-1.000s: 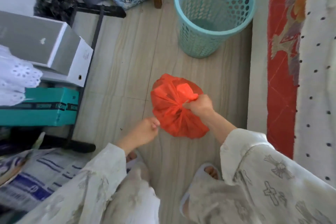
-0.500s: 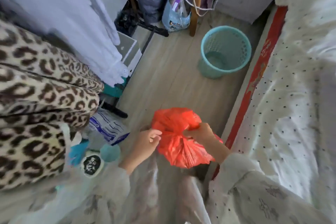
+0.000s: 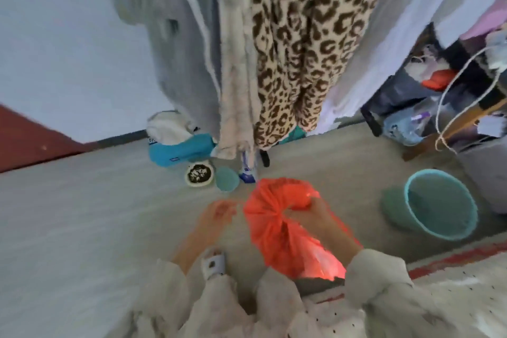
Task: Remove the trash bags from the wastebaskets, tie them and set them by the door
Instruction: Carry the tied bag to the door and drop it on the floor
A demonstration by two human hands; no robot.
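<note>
A: Right hand (image 3: 310, 212) is clenched on the gathered neck of the red trash bag (image 3: 285, 228), which hangs in the air in front of the person, above the floor (image 3: 82, 228).

B: And the left hand (image 3: 219, 210)?

A: Just beside the bag, on its left. The picture is blurred, so I can't tell whether its fingers are pinching plastic or loose.

B: Where's the wastebasket (image 3: 439, 206)?

A: Teal, on the floor to the right, well apart from the bag, with no liner showing inside.

B: Anything else?

A: A leopard-print garment (image 3: 301, 49) hangs straight ahead, a round dish (image 3: 199, 173) and a teal lid (image 3: 227, 179) on the floor below it.
</note>
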